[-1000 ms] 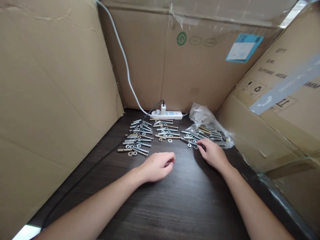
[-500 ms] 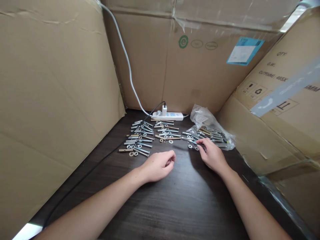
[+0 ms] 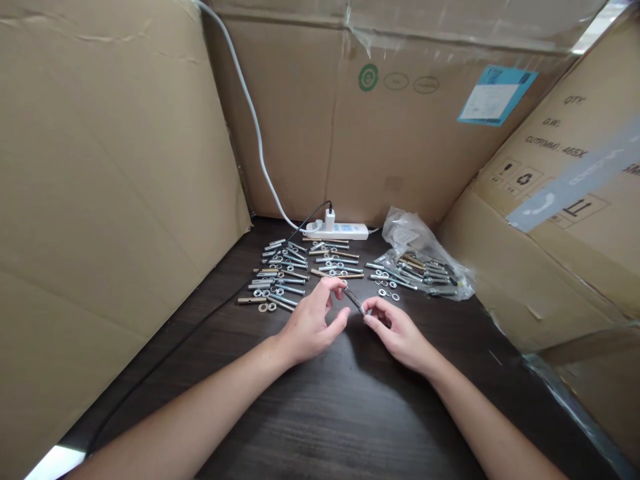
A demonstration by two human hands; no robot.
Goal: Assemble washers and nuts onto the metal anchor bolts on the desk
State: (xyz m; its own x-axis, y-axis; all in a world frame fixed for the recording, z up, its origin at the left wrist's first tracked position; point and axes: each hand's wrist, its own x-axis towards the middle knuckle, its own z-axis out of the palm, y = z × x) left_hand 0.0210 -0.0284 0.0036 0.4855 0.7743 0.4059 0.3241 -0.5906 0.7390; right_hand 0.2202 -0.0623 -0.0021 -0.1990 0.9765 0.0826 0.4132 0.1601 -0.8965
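Note:
In the head view, my right hand [image 3: 397, 333] pinches the lower end of a slim grey metal piece [image 3: 355, 301], a bolt or a sleeve; I cannot tell which. The piece slants up and left toward my left hand [image 3: 315, 323]. That hand is open, thumb and index finger apart, with the index fingertip at or close to the piece's upper end; contact is unclear. Just beyond my hands lie rows of bolts and sleeves [image 3: 337, 269]. A few loose washers [image 3: 389, 294] rest behind my right hand.
More bolts, sleeves and washers [image 3: 283, 281] lie in rows at left. A clear plastic bag [image 3: 415, 240] holds more hardware at the right. Behind stands a white power strip [image 3: 345, 231] with a plug; a black cable [image 3: 185, 340] runs down the left. Cardboard boxes [image 3: 300, 133] wall three sides.
My right hand has moved left and nearer, away from the right-hand hardware, and now holds the slim metal piece up. The left hand has opened its fingers and shifted slightly.

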